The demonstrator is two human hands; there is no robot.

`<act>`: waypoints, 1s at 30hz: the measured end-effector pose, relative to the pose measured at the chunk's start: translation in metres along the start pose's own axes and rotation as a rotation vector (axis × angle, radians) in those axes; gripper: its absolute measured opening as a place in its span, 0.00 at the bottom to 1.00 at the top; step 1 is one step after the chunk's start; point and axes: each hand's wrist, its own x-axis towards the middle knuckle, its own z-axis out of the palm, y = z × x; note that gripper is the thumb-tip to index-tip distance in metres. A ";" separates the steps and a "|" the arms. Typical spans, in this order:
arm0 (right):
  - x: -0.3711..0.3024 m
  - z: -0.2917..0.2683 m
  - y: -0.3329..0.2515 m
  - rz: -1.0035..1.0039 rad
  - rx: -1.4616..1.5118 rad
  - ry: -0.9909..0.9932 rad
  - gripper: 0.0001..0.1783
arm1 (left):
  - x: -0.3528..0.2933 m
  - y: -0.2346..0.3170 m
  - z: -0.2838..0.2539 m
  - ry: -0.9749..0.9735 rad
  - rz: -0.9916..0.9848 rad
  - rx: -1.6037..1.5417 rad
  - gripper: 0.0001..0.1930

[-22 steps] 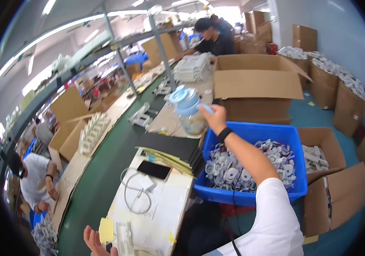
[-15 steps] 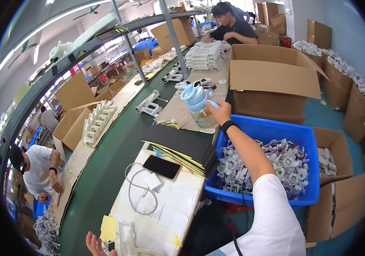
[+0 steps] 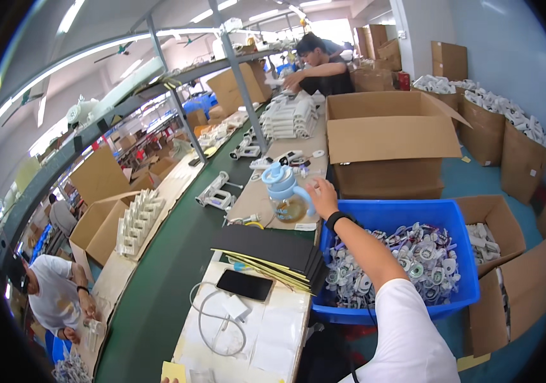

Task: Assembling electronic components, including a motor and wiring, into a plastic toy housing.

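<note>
A jug with a light blue lid and handle (image 3: pixel 280 182) stands upright on the brown-covered bench, some amber liquid in its clear lower part. Right beside its handle is my right hand (image 3: pixel 323 196), fingers parted and slightly bent; the whole handle shows in front of them. Whether a fingertip still touches it I cannot make out. Only fingertips of my left hand (image 3: pixel 169 380) show at the bottom edge, by a yellow paper (image 3: pixel 173 371). Between the jug and me lie a stack of black sheets (image 3: pixel 266 247), a black phone (image 3: pixel 244 285) and a white charger with cable (image 3: pixel 236 307).
Under my right arm sits a blue bin (image 3: pixel 401 314) full of small clear and white parts. A large open carton (image 3: pixel 391 135) stands beyond it. A green conveyor (image 3: pixel 151 287) runs along the left. One co-worker (image 3: pixel 327 73) works at the far end, another (image 3: pixel 56 287) across the conveyor.
The jug has shifted a little left on the bench, and my right hand has come off its handle. My left hand has dropped almost out of view. The view has tilted up.
</note>
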 end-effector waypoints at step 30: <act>0.148 -0.142 -0.403 -0.328 0.007 -0.022 0.35 | -0.054 -0.050 0.046 -0.089 0.015 0.212 0.29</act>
